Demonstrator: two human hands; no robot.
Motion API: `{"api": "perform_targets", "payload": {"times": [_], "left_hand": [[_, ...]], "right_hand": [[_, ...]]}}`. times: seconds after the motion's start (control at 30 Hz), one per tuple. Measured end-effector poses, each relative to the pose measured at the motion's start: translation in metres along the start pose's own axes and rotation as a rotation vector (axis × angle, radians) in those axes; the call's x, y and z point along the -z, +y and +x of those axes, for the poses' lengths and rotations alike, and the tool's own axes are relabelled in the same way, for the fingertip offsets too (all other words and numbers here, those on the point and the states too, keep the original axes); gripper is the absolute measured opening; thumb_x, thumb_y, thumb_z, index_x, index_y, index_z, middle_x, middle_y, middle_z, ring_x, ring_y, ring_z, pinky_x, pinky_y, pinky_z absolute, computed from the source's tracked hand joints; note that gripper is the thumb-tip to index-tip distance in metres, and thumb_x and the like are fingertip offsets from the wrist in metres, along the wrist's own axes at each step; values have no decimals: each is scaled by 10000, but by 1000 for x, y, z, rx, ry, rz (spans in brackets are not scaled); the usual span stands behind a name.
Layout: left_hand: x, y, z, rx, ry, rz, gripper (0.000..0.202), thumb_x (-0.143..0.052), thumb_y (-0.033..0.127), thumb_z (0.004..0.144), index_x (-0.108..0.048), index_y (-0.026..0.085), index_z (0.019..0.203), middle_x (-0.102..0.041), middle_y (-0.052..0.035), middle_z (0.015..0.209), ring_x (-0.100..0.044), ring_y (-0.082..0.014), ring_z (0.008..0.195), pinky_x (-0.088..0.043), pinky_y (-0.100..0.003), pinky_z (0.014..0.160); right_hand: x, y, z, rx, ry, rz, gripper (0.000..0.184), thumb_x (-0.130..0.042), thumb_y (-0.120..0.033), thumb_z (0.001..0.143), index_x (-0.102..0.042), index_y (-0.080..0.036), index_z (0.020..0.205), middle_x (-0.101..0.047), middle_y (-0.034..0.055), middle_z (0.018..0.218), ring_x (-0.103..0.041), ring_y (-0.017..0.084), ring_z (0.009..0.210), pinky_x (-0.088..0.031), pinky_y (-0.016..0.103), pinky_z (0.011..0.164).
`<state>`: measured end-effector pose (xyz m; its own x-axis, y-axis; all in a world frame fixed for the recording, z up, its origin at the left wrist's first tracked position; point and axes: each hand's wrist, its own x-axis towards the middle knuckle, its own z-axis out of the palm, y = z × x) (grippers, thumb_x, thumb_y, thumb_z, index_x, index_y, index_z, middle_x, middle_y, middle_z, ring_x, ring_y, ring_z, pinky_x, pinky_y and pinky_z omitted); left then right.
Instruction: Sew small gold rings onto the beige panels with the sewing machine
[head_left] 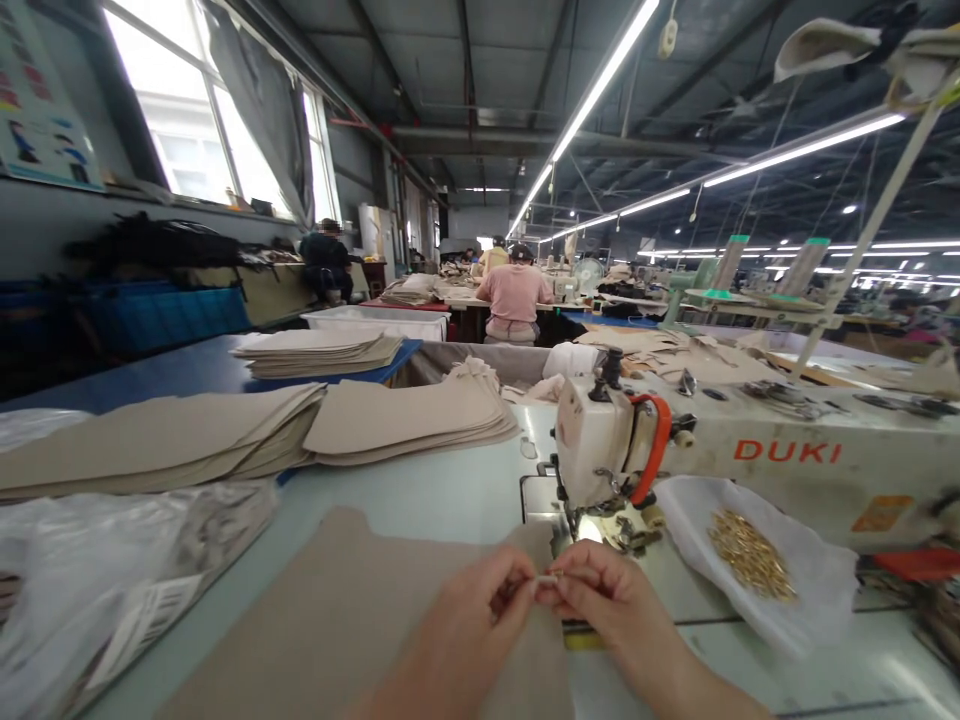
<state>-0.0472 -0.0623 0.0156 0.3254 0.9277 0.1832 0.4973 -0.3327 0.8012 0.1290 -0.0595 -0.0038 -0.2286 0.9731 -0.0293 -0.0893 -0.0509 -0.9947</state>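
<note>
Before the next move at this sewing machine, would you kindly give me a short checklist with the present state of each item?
1. Small pale strip secured: ok, pinched between the fingertips of the left hand and right hand.
2. A hand free: not ok, both are on the strip.
3. Fabric panel flat on the table: ok, where visible.
4. Gold-coloured pieces at hand: ok, in the open white bag beyond the right hand.
5. Fingers clear of the sewing machine's needle: cannot tell, needle not discernible.
</note>
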Motion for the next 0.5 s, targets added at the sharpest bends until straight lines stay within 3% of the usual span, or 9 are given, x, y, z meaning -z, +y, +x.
{"api": "perform_targets", "payload": {"times": [0.2,0.5], "left_hand": [[0,2,2,41,62,18,129,-435,230,803,-542,227,731,-513,57,594,-476,-128,546,-347,-213,536],[-1,-1,3,61,19,109,160,-396,292,823,-539,245,769,-577,48,627,-567,-141,572,-410,-203,566]], "right_hand": [[-1,3,-1,117,23,-116,349,-714,-507,724,-724,-175,831,-714,59,807,-653,203,771,-514,289,706],[-10,4,1,226,178,-150,110,-643,-251,714,-703,-160,724,-647,10,637,-568,131,596,-435,216,570]]}}
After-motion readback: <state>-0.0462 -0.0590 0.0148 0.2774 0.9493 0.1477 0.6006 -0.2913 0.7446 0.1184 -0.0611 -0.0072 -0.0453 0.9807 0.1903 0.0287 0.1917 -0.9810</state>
